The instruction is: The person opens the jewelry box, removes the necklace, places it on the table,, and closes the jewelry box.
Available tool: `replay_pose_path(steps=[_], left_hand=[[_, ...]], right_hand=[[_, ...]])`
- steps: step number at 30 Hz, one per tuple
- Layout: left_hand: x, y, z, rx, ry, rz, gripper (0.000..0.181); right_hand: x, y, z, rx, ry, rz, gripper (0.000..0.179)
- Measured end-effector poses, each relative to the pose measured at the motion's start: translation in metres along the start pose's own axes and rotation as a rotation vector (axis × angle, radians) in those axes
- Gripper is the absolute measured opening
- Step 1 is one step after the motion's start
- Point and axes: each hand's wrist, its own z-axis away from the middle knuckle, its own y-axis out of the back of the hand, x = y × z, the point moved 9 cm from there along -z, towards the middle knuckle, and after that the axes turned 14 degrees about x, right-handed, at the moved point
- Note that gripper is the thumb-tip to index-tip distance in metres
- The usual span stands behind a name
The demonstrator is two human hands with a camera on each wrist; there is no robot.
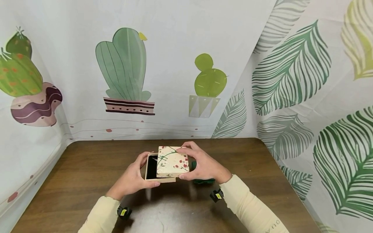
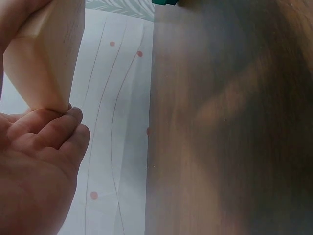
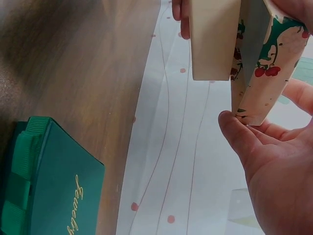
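Both hands hold a small cream jewelry box above the table. My left hand [image 1: 132, 176] grips the box base [image 1: 151, 166], whose dark inside shows with a thin silvery piece in it, too small to name. In my right hand [image 1: 204, 163] is the lid [image 1: 172, 161], printed with red blossoms and green stems. The lid is shifted to the right and covers only part of the base. From the right wrist view, the lid [image 3: 274, 68] stands apart from the plain base [image 3: 212, 39]. The left wrist view shows fingers against the base [image 2: 54, 54].
A green box [image 3: 68, 181] with a ribbon and gold "Jewelry" lettering rests on the brown wooden table [image 1: 96, 168], partly behind my right hand in the head view. Patterned cloth [image 1: 172, 64] hangs behind the table and along its sides. Each wrist carries a small black camera [image 1: 124, 212].
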Motion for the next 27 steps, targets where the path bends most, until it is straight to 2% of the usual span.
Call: replay_pose_path(steps=[12,27], left_hand=[[-0.0055,0.0058,0.002,0.01,0.002,-0.001,0.112],[-0.0093,0.0098,0.0028,0.015,-0.003,0.001,0.115]], right_hand=[[0.0014,0.0017,0.0016,0.003,0.003,-0.002,0.079],[0.0064,0.0009,0.0035,-0.021,-0.032,-0.03,0.079]])
